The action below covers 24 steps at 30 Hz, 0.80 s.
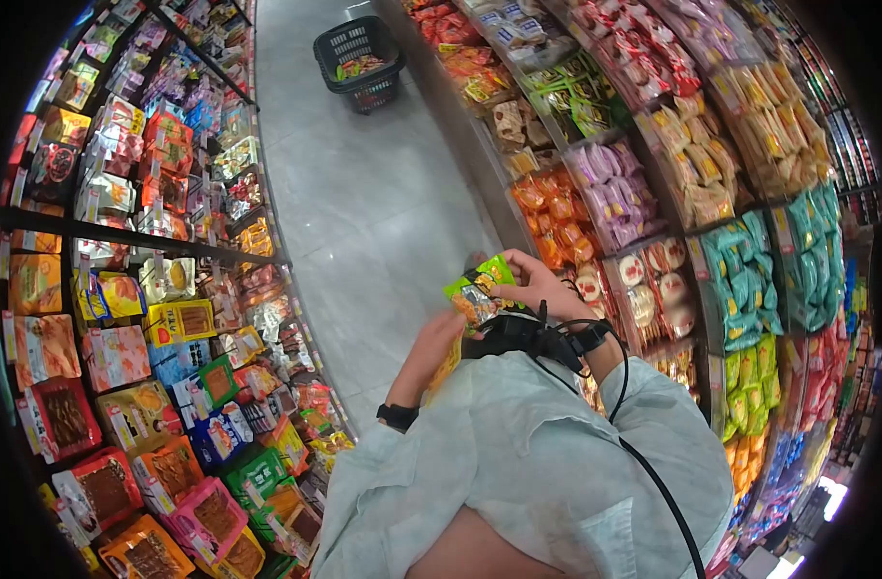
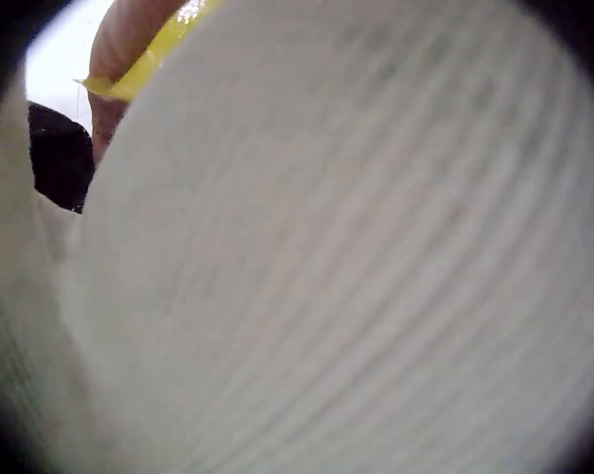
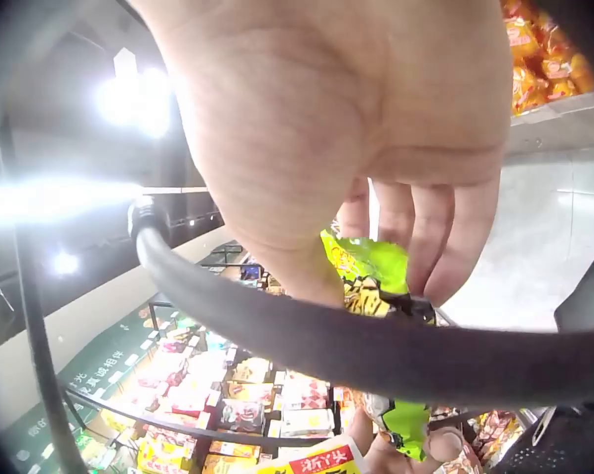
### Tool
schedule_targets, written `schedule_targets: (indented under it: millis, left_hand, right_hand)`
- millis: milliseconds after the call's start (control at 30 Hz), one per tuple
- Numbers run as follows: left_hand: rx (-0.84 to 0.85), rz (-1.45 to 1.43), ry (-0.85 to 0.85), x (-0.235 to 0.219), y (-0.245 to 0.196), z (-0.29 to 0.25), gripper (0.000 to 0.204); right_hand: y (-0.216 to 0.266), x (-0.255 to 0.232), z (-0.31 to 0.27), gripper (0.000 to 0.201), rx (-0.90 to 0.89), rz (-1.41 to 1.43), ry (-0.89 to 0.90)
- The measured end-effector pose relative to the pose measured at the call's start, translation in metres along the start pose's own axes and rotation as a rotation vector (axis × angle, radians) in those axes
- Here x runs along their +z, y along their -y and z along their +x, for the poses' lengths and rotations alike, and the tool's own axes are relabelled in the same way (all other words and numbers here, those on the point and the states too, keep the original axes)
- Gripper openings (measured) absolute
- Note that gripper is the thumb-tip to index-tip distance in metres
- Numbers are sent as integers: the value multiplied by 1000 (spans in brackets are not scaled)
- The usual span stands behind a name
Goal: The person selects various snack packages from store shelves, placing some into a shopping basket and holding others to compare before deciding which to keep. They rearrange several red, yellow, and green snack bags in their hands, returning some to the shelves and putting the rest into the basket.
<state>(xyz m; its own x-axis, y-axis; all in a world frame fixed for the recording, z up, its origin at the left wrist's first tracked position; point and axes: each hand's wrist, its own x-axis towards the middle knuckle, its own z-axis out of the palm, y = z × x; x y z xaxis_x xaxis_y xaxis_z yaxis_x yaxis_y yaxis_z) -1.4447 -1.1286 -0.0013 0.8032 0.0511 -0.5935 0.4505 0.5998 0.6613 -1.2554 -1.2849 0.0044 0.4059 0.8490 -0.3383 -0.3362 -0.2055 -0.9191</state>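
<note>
A small green snack packet with a dark and orange print is between the hands in the head view. The right hand pinches its upper end; in the right wrist view thumb and fingers meet on the green packet. At the packet's lower left, the left hand touches it with its fingertips. A yellow packet is gripped against the left palm, and part of this yellow packet shows in the left wrist view, where a pale sleeve hides most of the hand.
A dark basket with packets inside stands on the grey floor up the aisle. Shelves of packaged snacks line the left, and bins of wrapped snacks the right. Black cables hang along the right arm.
</note>
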Motion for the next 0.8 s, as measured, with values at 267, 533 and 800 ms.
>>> schedule_targets:
  millis: [267, 533, 800]
  left_hand:
    - [5, 5, -153, -34, -75, 59, 38]
    - [86, -1, -310, -63, -170, 127, 31]
    - [63, -38, -311, -92, -228, 194, 30]
  right_hand:
    - [23, -33, 126, 40, -22, 63, 130]
    - [87, -75, 262, 42, -36, 15, 206]
    - [121, -102, 357, 37, -47, -44, 202]
